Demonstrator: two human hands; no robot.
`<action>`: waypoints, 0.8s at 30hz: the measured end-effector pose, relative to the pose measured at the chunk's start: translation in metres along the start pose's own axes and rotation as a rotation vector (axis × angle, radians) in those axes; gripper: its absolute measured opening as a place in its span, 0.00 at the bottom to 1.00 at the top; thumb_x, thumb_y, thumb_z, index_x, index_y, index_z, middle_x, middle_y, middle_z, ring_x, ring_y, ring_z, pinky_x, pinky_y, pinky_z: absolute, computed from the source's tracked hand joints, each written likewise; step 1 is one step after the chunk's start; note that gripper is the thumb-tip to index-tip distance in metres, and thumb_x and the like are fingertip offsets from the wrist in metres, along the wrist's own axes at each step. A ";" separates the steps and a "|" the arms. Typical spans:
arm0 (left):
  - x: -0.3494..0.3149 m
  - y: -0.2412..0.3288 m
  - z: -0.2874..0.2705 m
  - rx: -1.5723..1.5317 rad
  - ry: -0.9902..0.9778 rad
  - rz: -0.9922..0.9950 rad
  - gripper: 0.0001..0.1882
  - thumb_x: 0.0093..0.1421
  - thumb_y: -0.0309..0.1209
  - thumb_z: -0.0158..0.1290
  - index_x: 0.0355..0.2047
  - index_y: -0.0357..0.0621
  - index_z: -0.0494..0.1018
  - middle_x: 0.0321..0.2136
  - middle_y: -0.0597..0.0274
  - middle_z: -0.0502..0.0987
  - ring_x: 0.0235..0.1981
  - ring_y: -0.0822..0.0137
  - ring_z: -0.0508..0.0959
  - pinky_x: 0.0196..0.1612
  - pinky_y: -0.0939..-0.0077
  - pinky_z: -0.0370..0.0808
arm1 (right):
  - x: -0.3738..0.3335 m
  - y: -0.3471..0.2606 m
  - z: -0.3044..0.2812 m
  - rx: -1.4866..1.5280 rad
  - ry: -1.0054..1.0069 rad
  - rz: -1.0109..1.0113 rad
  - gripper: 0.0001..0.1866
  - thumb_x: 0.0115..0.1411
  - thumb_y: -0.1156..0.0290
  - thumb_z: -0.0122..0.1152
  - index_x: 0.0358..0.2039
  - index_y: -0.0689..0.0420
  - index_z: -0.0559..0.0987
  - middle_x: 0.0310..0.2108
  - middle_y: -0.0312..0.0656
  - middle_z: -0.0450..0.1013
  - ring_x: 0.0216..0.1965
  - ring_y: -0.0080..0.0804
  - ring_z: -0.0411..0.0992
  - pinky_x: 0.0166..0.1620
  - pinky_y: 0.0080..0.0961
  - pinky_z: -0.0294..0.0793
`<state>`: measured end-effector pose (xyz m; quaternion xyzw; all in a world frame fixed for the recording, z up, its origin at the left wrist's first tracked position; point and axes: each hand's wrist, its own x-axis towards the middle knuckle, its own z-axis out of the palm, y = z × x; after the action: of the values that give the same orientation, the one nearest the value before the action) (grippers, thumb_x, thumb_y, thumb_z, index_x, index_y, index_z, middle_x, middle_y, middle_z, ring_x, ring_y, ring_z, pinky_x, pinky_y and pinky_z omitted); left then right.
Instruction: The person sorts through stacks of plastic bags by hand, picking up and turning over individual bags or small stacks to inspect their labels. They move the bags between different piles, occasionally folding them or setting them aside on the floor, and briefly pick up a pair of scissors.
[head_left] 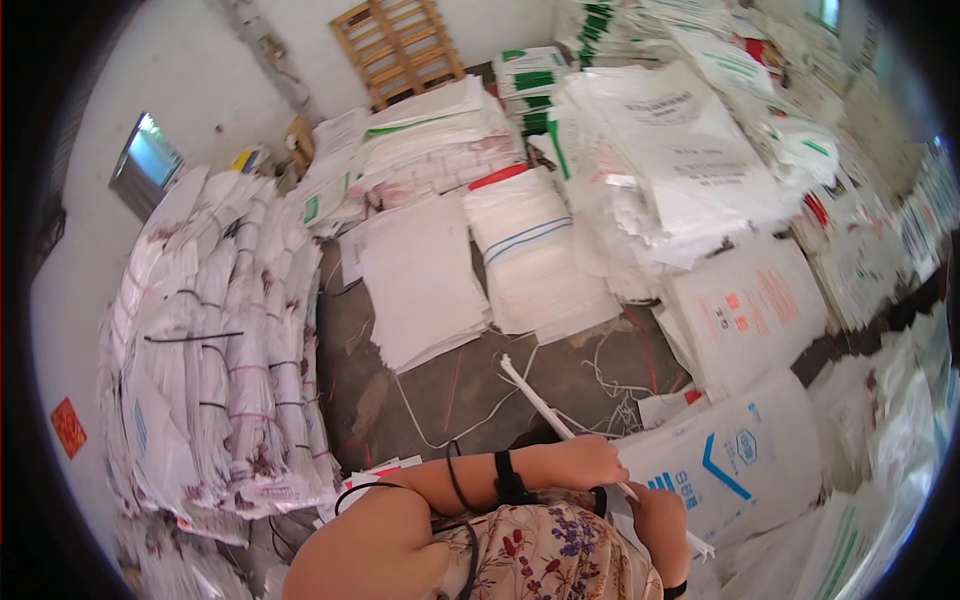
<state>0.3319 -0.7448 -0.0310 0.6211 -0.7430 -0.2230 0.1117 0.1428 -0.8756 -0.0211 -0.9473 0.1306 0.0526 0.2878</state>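
Observation:
In front of my body, both hands are closed on a long, narrow white strip (538, 397), perhaps rolled or folded plastic. Its far end points up and left over the floor. My left hand (588, 463) is wrapped round its middle, with a black band on that wrist. Just below and to the right, my right hand (660, 510) grips it close to the left one; the fingertips are hidden. A frayed white end (704, 549) sticks out beside the right hand. Nearest to both hands lies a white sack with blue print (725, 455).
Bundled white sacks (215, 330) stand tied at the left. Flat stacks of white sheets (420, 275) and sacks with blue stripes (535, 245) lie ahead. A taller sack pile (690, 150) rises at the right. Loose white cord (430, 440) trails over the floor. A wooden pallet (395, 45) leans on the wall.

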 end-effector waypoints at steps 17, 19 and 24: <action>0.030 -0.273 -0.136 -0.071 -0.006 0.055 0.04 0.52 0.29 0.50 0.28 0.47 0.73 0.23 0.57 0.76 0.30 0.53 0.77 0.31 0.58 0.73 | 0.204 -0.014 -0.072 -0.003 0.084 0.335 0.10 0.55 0.68 0.61 0.38 0.46 0.82 0.19 0.46 0.72 0.24 0.48 0.72 0.29 0.43 0.70; 0.042 -0.287 -0.149 -0.026 -0.051 0.119 0.02 0.50 0.27 0.51 0.25 0.48 0.72 0.22 0.60 0.75 0.30 0.56 0.78 0.32 0.62 0.72 | 0.214 -0.016 -0.079 -0.033 0.060 0.382 0.10 0.54 0.68 0.61 0.39 0.46 0.82 0.19 0.45 0.73 0.24 0.48 0.72 0.29 0.42 0.70; 0.080 -0.272 -0.168 -0.105 0.015 0.210 0.03 0.51 0.27 0.51 0.27 0.45 0.73 0.23 0.57 0.76 0.31 0.52 0.77 0.32 0.59 0.73 | 0.221 -0.013 -0.092 -0.019 0.145 0.418 0.13 0.55 0.69 0.58 0.42 0.48 0.80 0.20 0.43 0.74 0.26 0.44 0.74 0.31 0.40 0.70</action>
<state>0.6274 -0.8896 -0.0205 0.5347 -0.7906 -0.2440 0.1721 0.3607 -0.9645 0.0233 -0.9034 0.3442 0.0442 0.2517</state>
